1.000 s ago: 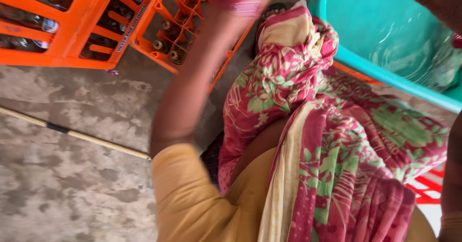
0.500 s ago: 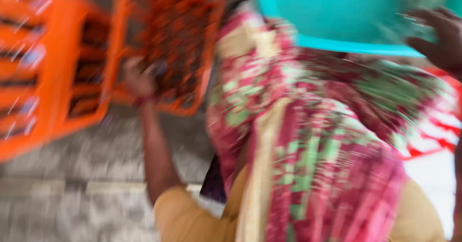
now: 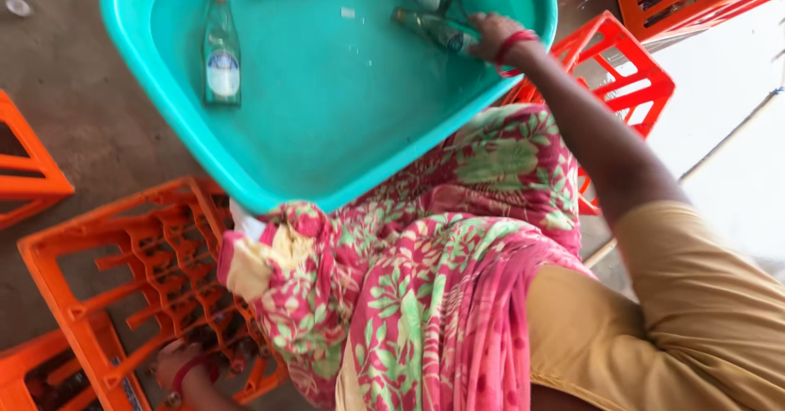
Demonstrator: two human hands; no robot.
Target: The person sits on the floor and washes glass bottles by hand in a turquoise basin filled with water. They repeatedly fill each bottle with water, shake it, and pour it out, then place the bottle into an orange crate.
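Since half a second ago the view has swung down and sharpened, so the turquoise tub (image 3: 327, 133) now fills the upper part of the picture, and the right hand (image 3: 495, 36), which was at its rim, now lies inside it on a green glass bottle (image 3: 433, 29). That hand's fingers curl over the bottle's lower end; how firmly they close I cannot tell. The left hand (image 3: 181, 370) stays low at the orange crate (image 3: 147, 272), its fingers bent around small dark bottle tops in the cells. So the work now sits at both tub and crate together. Another green bottle with a pale label (image 3: 222, 51) lies flat in the tub's shallow water, well apart from the right hand.
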